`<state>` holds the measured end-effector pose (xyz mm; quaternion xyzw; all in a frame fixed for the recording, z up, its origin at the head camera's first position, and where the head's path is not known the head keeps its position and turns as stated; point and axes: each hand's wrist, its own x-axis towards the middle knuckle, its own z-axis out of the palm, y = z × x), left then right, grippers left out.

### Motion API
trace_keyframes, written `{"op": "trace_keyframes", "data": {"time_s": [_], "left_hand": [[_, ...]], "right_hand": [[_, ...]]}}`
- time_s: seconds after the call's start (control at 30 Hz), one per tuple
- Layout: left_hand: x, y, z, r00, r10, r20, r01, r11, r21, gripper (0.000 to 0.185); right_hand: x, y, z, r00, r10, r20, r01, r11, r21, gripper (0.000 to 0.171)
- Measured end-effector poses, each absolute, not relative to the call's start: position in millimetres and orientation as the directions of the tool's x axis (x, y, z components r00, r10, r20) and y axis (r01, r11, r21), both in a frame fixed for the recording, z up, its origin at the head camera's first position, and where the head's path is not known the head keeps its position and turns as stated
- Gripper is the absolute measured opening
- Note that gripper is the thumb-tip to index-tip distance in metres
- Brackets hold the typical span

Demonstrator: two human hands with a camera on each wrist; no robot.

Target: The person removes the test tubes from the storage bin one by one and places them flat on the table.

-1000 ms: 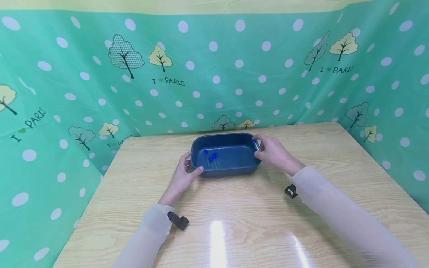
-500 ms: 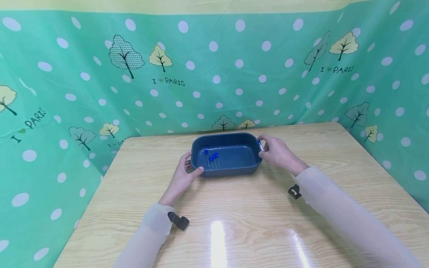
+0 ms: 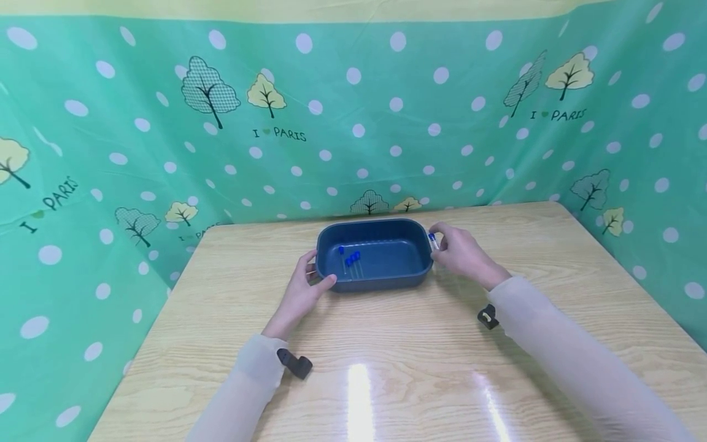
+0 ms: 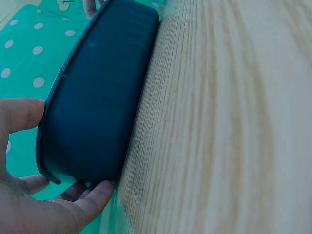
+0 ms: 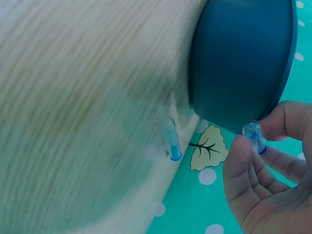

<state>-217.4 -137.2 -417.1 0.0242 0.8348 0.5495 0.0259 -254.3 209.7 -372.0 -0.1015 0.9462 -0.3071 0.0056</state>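
Green spotted curtain (image 3: 469, 61) hangs behind and at both sides, and below it stretches a pale wood-grain worktop (image 3: 409, 344), with a dark blue tray (image 3: 381, 285) sitting close to the far edge, roughly midway between left and right edges. And there's the move: a second ago the blue-capped tube (image 3: 434, 242) is over the tray's right-hand rim, and now it's across, just outside that end! The right grip (image 3: 464, 252) has slid that little way toward the worktop's right edge, thumb and fingertips pinching the tube, cap uppermost; whether the tube touches the tray wall, I can't tell. Over on the other side, all steady: the left grip (image 3: 301, 291) stays curled round the tray's near left corner, and the tray hasn't visibly budged. Inside, four more tubes (image 3: 354, 258) lie toward the left end, same places as before. From the right wrist, a loose tube (image 5: 171, 140) shows on the worktop near its far edge, probably masked in the head view by the right grip. My reading: this one is coming out, past the rim but not yet set down.
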Motion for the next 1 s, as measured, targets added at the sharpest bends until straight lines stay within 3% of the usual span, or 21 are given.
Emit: {"op": "trace_keyframes", "data": {"time_s": [1.0], "left_hand": [[-217, -138, -417, -0.997, 0.069, -0.019, 0.009, 0.392, 0.920, 0.077]], "right_hand": [[-260, 229, -389, -0.987, -0.162, 0.005, -0.136, 0.810, -0.570, 0.052]]}}
